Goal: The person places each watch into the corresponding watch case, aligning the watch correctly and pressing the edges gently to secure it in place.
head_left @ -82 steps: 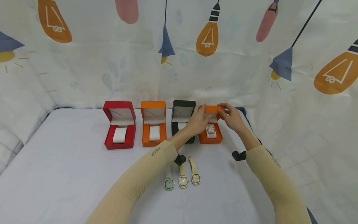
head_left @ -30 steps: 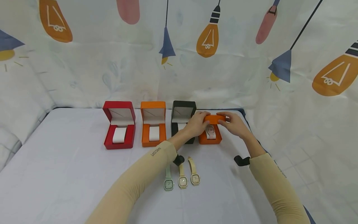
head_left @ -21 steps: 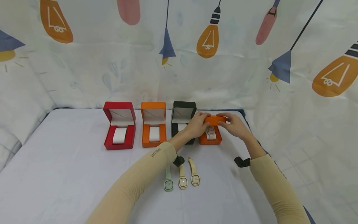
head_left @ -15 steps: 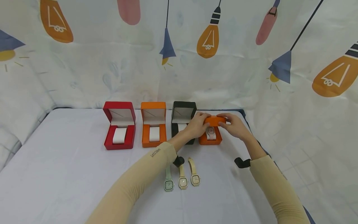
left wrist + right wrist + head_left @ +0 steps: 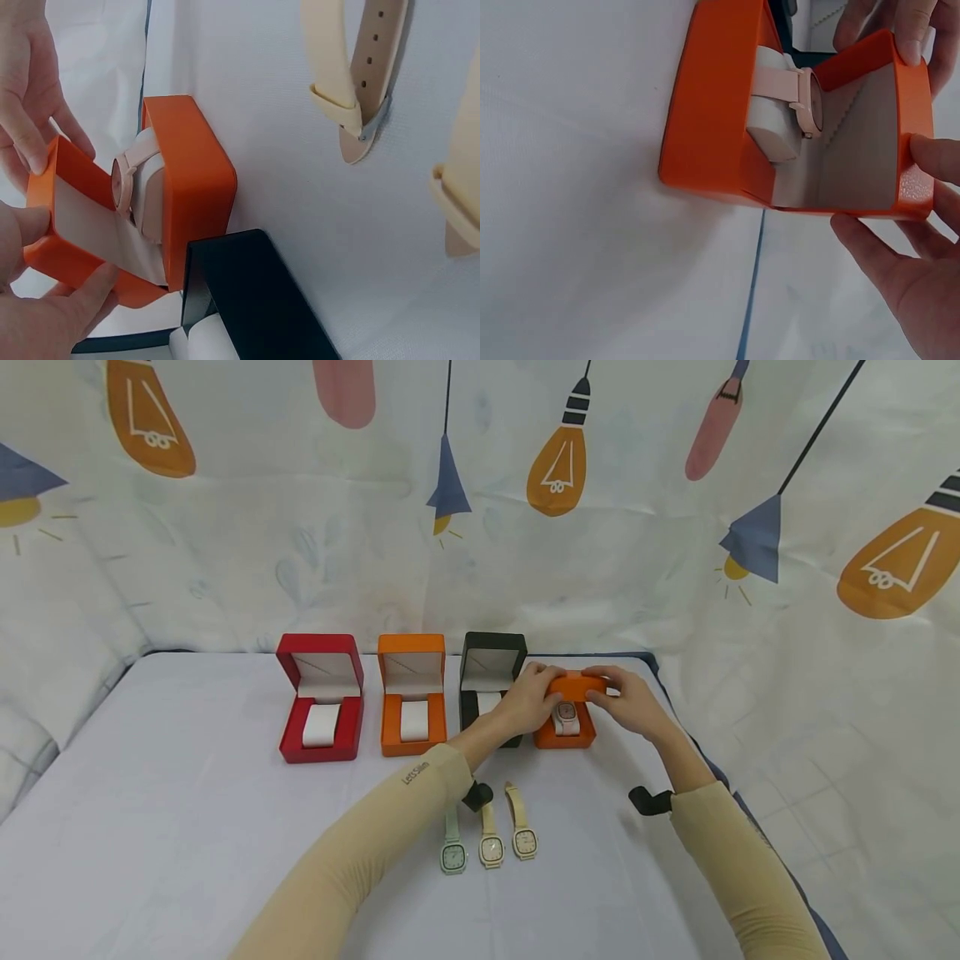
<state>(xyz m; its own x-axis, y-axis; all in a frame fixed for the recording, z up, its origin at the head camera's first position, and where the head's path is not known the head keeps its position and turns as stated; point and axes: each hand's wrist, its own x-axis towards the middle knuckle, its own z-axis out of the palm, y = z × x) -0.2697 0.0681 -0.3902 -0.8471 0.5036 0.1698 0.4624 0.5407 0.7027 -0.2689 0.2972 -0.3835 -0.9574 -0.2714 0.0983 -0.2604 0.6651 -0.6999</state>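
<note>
At the right end of a row of watch boxes, an orange watch box holds a pale pink watch wrapped round its white cushion. My left hand grips the left side of its lid, and my right hand grips the right side. Both thumbs press the lid's front edge while other fingers lie along its sides. Tilted forward, the lid hangs part-way over the base, with its pale lining showing in the right wrist view. The watch face is still visible beneath it.
Left of it stand a dark green box, another orange box and a red box, lids raised. A green watch and two cream watches lie nearer on the white tablecloth. A patterned curtain hangs behind.
From nearly upright, the orange box's lid has swung forward and down, both hands moving with it. Over the last half second it has sunk only slightly. The other boxes and loose watches stay put.
</note>
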